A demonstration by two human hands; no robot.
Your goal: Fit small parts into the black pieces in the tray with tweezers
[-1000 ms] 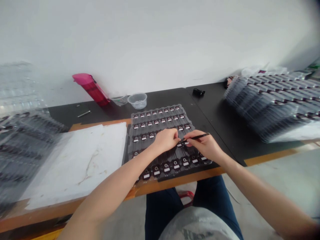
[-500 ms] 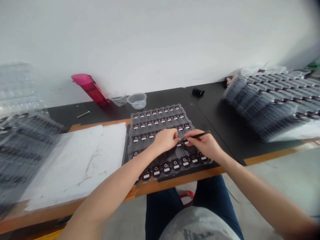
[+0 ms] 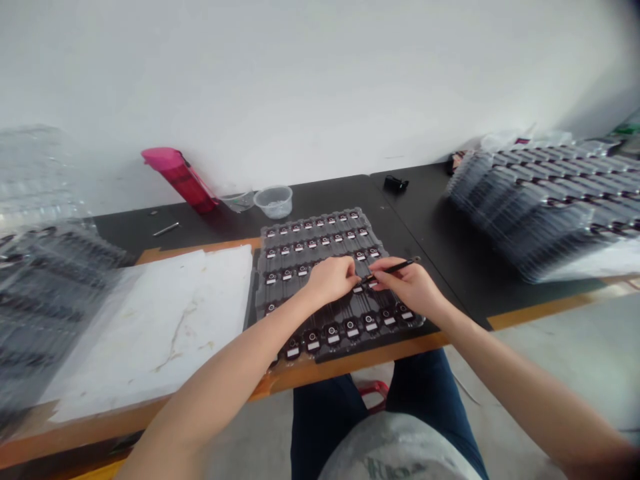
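A clear plastic tray (image 3: pixel 311 225) lies before me with rows of small black parts, each with a round ring and a white patch. Over its middle rests my left hand (image 3: pixel 334 279), fingers curled and closed, fingertips down at a part in the tray; what they pinch is hidden. Closed around a slim black pen-like tool (image 3: pixel 401 265) is my right hand (image 3: pixel 407 285). The tool's tip points left and down, close to my left fingertips, over one of the black parts. I cannot tell whether the tip touches it.
White sheets (image 3: pixel 165 313) lie left of the tray. Stacked filled trays stand at the left (image 3: pixel 45 300) and right (image 3: pixel 545 200). Toward the wall are a pink bottle (image 3: pixel 183 180), a plastic bowl (image 3: pixel 274 202), a small metal rod (image 3: pixel 166 229) and a small black object (image 3: pixel 396 184).
The back end of the black tool has tipped slightly up and left as my right hand shifted a little. My left hand and the tray stay nearly in place.
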